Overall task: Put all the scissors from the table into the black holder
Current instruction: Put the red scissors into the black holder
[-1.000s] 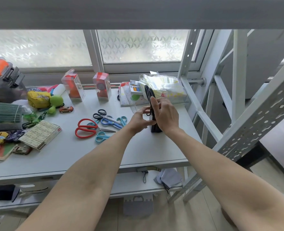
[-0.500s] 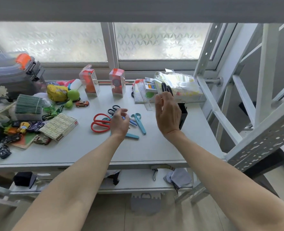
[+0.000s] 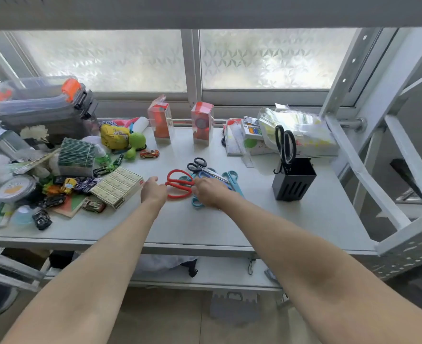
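Taking the black holder (image 3: 293, 181) as our landmark, we read from far left of it toward it. A second ago both our hands were at the holder, seating the large black-handled scissors (image 3: 285, 145); half a second ago the left was already over the pile. Now both have come away to the heap of scissors lying well left of the holder, so one pair is stowed and the next pick is starting.

Our left hand (image 3: 153, 191) sits furthest from the holder, its grip loosely spread and empty, fingertips just beside the loops of the red scissors (image 3: 177, 183). Those lie flat on the bench (image 3: 254, 227), loops pointing away from the holder, long axis running toward it; the blades are hidden under our right hand (image 3: 208, 191). That hand covers the blue pairs (image 3: 229, 177); whether its grip has closed on anything we cannot tell. The small black scissors (image 3: 198, 165) lie behind the pile, blades angled toward the holder.

In the holder, the stowed scissors stand upright, handles up, blades down inside. We judge four or so pairs remain.
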